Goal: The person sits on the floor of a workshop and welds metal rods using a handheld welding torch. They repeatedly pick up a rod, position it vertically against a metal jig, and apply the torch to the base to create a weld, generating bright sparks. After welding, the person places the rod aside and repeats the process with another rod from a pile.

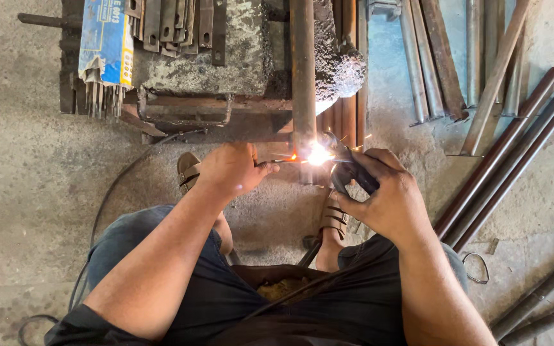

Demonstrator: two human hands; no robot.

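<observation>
The person is crouching over the concrete floor point(27, 173) and welding at the near end of a rusty steel pipe point(302, 83) that is lying straight away from them. A white arc point(318, 155) is burning right at that pipe end, throwing a few sparks, so the weld appears to be in progress rather than finished; how much of the seam is already laid is hidden by the glare.

The right hand point(383, 192) is sitting just right of the arc, wrapped closed around the dark electrode holder point(349, 172), wrist bent so the holder is pointing in toward the pipe end. The left hand point(233, 168) is sitting just left of the arc, fingers curled and thumb and forefinger pinching a thin rod point(283, 160) whose glowing tip is reaching the arc. Both forearms are converging on the pipe end from the knees.

A sandalled foot point(333, 218) is resting just below the pipe end, another sandal point(188, 170) left of it. Left of the pipe, a blue box of welding rods point(105, 41) is lying beside flat steel strips point(174, 25). Right of the pipe, long steel tubes point(514, 147) are lying slanted on the floor. A black cable point(117, 186) is curving away to the left.
</observation>
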